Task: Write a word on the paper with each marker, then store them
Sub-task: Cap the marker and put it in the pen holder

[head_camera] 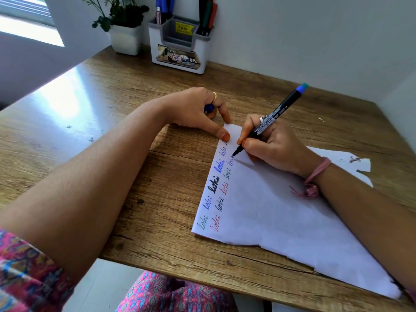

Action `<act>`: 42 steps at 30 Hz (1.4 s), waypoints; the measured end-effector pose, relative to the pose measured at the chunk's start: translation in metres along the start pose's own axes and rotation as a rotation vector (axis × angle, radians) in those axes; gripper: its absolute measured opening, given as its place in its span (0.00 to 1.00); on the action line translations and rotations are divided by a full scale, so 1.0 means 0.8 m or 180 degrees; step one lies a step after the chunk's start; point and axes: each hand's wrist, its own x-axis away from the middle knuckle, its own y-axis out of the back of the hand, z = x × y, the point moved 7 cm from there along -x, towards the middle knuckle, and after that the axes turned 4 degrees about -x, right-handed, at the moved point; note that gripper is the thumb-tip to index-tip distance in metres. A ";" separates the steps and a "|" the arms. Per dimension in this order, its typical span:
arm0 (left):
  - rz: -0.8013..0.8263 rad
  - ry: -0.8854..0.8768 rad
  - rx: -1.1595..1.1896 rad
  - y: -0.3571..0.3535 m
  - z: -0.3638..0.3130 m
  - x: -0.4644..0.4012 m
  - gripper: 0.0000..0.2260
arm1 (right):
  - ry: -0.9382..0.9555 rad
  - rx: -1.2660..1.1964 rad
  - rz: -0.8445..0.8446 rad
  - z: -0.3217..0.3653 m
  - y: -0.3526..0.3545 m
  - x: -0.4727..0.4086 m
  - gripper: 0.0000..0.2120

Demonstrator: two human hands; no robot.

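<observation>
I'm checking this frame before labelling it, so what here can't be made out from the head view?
- Blue object under the left hand: curled fingers hide most of it, perhaps a cap.
- Newest word at the marker tip: the right hand covers part of the paper there.
- Pens in the organizer: tops cut off by the frame's upper edge.
- Organizer's label print: too small to read.
</observation>
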 end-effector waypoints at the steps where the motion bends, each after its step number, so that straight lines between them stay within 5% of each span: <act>1: 0.0007 -0.0002 0.0006 0.000 0.000 0.000 0.16 | 0.0011 -0.0006 0.0017 0.000 0.000 0.000 0.04; 8: -0.0019 0.0055 0.0020 0.002 0.001 0.000 0.19 | -0.0006 -0.0193 -0.0006 -0.001 0.003 0.001 0.02; 11: -0.0264 0.0168 0.0299 0.008 0.007 0.003 0.13 | -0.0031 -0.0452 -0.0274 -0.002 0.011 0.001 0.02; 14: -0.0256 0.0149 0.0888 0.011 0.011 0.008 0.12 | -0.0035 -0.0755 -0.0606 -0.004 0.020 0.000 0.06; 19: -0.0374 -0.0177 0.0561 0.016 0.010 0.011 0.06 | -0.0186 -0.1378 -0.0637 -0.012 0.022 -0.003 0.15; 21: -0.0408 -0.0164 0.0745 0.018 0.013 0.012 0.13 | -0.0229 -0.1477 -0.0645 -0.012 0.023 -0.004 0.17; 28: -0.0471 -0.0094 0.1293 0.019 0.019 0.012 0.14 | -0.0408 -0.1472 -0.1204 -0.015 0.033 -0.002 0.06; 42: -0.0373 -0.0036 0.1577 0.020 0.018 0.019 0.15 | -0.0248 -0.1078 -0.1192 -0.009 0.035 0.003 0.04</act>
